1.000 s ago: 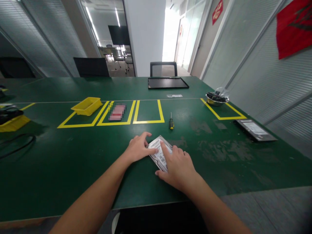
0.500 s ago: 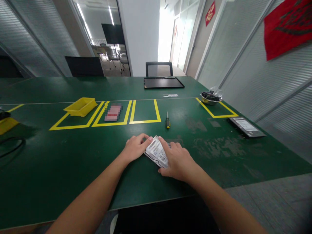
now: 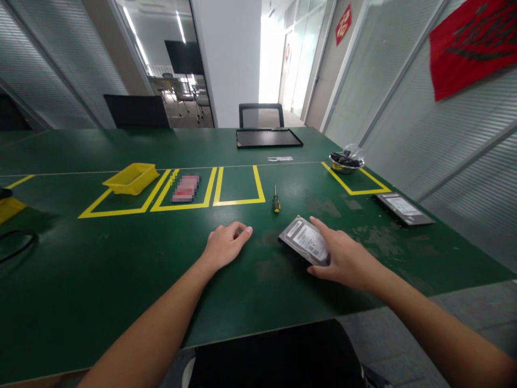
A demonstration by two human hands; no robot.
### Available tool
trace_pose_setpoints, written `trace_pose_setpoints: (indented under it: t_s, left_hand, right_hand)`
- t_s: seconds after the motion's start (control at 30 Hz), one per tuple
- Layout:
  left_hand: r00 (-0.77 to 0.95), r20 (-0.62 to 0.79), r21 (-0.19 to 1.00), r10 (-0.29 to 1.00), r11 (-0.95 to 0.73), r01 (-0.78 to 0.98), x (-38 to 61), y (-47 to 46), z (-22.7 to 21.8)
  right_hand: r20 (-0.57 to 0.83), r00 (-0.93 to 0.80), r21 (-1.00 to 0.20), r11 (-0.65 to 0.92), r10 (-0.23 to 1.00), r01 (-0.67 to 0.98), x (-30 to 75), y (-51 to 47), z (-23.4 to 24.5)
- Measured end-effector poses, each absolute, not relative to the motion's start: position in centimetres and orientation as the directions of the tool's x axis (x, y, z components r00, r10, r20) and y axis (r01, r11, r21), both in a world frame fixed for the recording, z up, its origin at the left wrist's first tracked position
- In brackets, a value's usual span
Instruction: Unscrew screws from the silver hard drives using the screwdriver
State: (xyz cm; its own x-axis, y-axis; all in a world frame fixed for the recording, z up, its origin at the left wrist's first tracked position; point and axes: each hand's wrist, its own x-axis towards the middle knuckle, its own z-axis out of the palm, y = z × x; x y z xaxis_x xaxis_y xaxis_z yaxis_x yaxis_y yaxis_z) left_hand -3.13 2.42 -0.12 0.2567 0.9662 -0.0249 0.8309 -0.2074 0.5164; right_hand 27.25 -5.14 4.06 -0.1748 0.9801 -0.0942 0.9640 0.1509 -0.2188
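The silver hard drive (image 3: pixel 302 240) is in my right hand (image 3: pixel 342 253), thumb on one side and fingers on the other, above or on the green table (image 3: pixel 133 302), I can't tell which; my left hand (image 3: pixel 226 245) rests loose on the table, its fingers bent; a screwdriver (image 3: pixel 277 203) lies just past the drive; a yellow bin (image 3: pixel 133 183) sits farther off, to the left.
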Motion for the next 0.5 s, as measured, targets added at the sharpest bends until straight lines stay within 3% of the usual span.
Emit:
trace_pose_setpoints:
  t_s: [0.5]
  left_hand:
    - [0.278, -0.031, 0.454, 0.96, -0.235, 0.859, -2.7, 2.7, -0.9]
  right_hand:
    - [-0.065, 0.322, -0.115, -0.328, 0.944, 0.938, 43.7, -9.9, 1.6]
